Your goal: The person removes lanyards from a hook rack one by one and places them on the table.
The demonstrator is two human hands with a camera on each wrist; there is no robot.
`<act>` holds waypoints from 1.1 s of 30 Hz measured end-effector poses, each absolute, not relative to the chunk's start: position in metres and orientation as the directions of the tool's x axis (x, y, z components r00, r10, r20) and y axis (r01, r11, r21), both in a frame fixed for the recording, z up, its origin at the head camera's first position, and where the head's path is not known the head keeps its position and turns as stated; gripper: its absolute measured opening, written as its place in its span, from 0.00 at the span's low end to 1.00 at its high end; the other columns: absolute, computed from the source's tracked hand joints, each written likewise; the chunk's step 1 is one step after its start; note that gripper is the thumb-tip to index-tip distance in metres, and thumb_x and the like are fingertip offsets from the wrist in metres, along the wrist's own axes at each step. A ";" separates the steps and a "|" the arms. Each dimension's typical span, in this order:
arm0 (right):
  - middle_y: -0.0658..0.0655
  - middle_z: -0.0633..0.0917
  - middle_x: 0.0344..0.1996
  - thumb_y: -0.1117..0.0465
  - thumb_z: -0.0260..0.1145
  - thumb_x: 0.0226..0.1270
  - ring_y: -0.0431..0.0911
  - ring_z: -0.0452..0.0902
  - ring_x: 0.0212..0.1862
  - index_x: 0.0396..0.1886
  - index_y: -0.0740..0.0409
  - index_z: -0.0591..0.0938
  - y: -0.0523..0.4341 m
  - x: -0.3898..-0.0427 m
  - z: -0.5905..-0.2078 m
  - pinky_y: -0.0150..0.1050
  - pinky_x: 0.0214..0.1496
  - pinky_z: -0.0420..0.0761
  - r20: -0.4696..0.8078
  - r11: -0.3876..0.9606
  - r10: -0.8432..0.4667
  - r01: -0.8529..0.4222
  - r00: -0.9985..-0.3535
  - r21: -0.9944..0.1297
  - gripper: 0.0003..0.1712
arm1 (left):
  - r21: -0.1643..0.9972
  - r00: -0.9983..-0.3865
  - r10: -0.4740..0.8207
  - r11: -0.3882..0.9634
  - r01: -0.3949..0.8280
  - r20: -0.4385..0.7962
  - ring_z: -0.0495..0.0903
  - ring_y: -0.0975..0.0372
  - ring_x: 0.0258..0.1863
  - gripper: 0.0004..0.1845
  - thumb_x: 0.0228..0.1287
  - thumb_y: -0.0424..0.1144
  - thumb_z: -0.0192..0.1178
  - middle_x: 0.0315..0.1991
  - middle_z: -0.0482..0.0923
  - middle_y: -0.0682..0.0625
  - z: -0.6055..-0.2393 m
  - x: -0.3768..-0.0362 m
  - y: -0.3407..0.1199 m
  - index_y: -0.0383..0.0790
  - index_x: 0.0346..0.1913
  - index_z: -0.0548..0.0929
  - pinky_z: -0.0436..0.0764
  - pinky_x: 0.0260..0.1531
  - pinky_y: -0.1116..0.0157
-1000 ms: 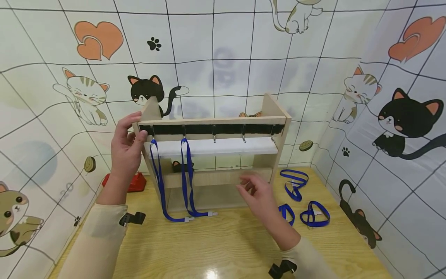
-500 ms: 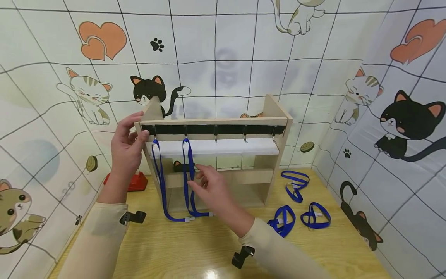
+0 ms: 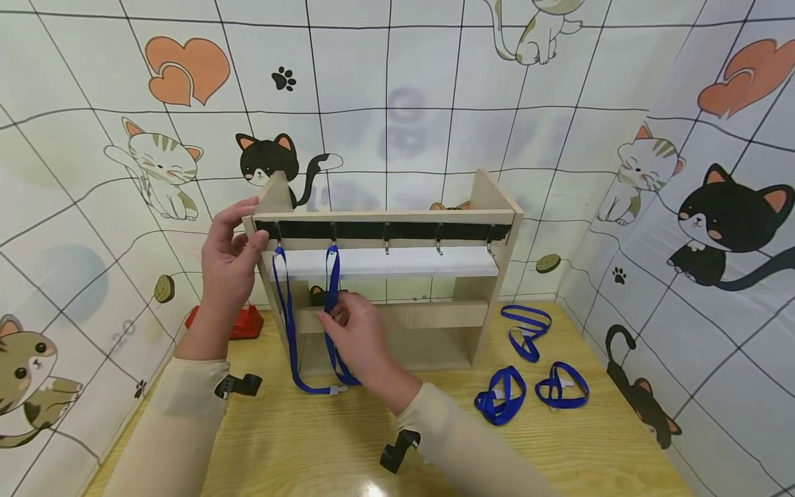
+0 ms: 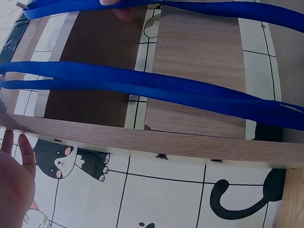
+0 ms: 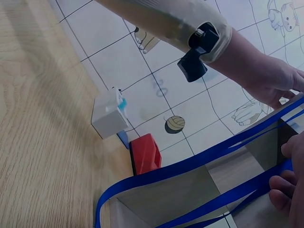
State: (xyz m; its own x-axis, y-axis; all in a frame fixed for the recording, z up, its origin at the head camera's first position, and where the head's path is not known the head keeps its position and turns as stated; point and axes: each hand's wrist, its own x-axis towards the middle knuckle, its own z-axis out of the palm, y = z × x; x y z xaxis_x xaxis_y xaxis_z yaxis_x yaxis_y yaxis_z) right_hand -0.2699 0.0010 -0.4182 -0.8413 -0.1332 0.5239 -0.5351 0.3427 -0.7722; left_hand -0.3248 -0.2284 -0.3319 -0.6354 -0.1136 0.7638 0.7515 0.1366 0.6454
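Observation:
A small wooden rack stands on the table, with a row of metal hooks along a black strip. Two blue lanyards hang from its leftmost hooks. My left hand holds the rack's upper left corner, thumb on the front and fingers along the side. Beside it hangs the first lanyard, its white clip near the tabletop. My right hand pinches the second lanyard partway down its strap; the hand hides the lower end. In the right wrist view, curled fingers lie against that blue strap.
Several hooks to the right carry nothing. Three loose blue lanyards, one a coiled lanyard, lie on the table right of the rack. A red object sits behind my left forearm, and a white box shows in the right wrist view.
My right hand has moved left from in front of the rack's right half to the second lanyard and now pinches its strap. My left hand stays on the rack's corner.

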 end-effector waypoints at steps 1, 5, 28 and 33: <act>0.49 0.86 0.35 0.59 0.78 0.76 0.35 0.79 0.29 0.41 0.56 0.87 0.000 -0.271 -0.419 0.32 0.27 0.81 0.529 0.347 -0.126 -0.537 -0.839 -0.769 0.08 | 0.647 -0.637 -0.113 0.137 0.750 0.762 0.73 0.51 0.74 0.23 0.80 0.28 0.65 0.77 0.77 0.47 -0.332 -0.325 -0.228 0.33 0.72 0.78 0.76 0.61 0.62; 0.48 0.86 0.33 0.59 0.79 0.75 0.34 0.77 0.28 0.39 0.56 0.87 -0.005 -0.273 -0.422 0.31 0.27 0.81 0.537 0.365 -0.098 -0.532 -0.838 -0.764 0.08 | 0.648 -0.638 -0.115 0.128 0.750 0.761 0.73 0.51 0.74 0.22 0.79 0.28 0.65 0.77 0.77 0.46 -0.333 -0.324 -0.228 0.33 0.72 0.78 0.76 0.61 0.63; 0.51 0.87 0.43 0.67 0.73 0.78 0.43 0.84 0.47 0.38 0.61 0.91 0.020 -0.262 -0.409 0.35 0.45 0.86 0.585 0.311 -0.118 -0.590 -0.802 -0.745 0.05 | 0.647 -0.637 -0.118 0.101 0.755 0.762 0.72 0.50 0.74 0.23 0.80 0.29 0.66 0.76 0.77 0.46 -0.329 -0.321 -0.227 0.33 0.72 0.78 0.75 0.62 0.63; 0.54 0.90 0.40 0.70 0.71 0.78 0.45 0.86 0.42 0.40 0.64 0.90 0.036 -0.258 -0.397 0.40 0.46 0.89 0.636 0.263 -0.095 -0.635 -0.766 -0.726 0.04 | 0.651 -0.642 -0.110 0.093 0.753 0.759 0.70 0.46 0.75 0.23 0.80 0.29 0.65 0.77 0.76 0.47 -0.330 -0.322 -0.227 0.34 0.72 0.78 0.75 0.63 0.62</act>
